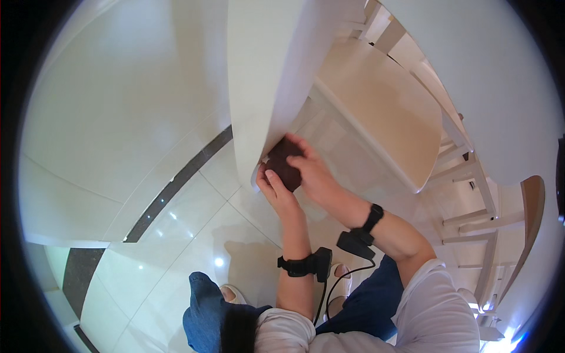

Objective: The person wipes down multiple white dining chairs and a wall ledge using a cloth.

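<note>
My left hand (276, 187) and my right hand (311, 170) both hold a dark brown, flat object (286, 165), possibly a cloth or pad; its exact kind cannot be told. My left fingers and thumb grip its lower left side. The right thumb lies across its face, with the fingers behind its upper right edge. The object is at the lower end of a white panel (256, 88), close to its edge or touching it. Black straps with small black devices are on both wrists, and cables run down from them.
A chair with a beige seat (384, 106) stands to the right, and more pale chair frames (476, 189) lie beyond it. A large white curved surface (499, 88) fills the right rim. Glossy floor tiles (176, 264) with a dark strip (176, 185) lie left and below.
</note>
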`<action>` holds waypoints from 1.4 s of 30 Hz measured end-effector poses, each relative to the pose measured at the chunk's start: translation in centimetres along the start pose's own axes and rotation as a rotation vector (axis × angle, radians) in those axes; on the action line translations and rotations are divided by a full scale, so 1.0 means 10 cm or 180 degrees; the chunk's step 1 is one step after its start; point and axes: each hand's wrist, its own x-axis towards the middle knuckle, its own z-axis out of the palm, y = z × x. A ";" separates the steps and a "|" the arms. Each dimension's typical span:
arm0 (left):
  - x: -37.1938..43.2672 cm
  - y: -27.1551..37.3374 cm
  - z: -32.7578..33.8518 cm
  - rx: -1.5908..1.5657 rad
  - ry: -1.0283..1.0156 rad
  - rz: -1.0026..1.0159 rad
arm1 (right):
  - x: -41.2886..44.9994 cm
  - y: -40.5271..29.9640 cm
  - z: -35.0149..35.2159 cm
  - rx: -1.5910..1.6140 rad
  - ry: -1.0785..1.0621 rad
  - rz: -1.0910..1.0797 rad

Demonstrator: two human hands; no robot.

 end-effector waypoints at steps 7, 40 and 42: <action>-0.23 0.77 0.35 -0.0361 -0.0465 0.0677 | -0.17 -1.51 0.26 -0.0491 -0.0149 -0.2117; 0.67 -1.35 -1.59 -0.0527 0.0839 -0.1554 | 0.76 2.56 -0.22 -0.0806 0.0442 0.0752; 0.79 -1.25 -1.61 -0.0623 0.1106 -0.0930 | 0.67 2.43 0.00 -0.0279 0.0545 0.1017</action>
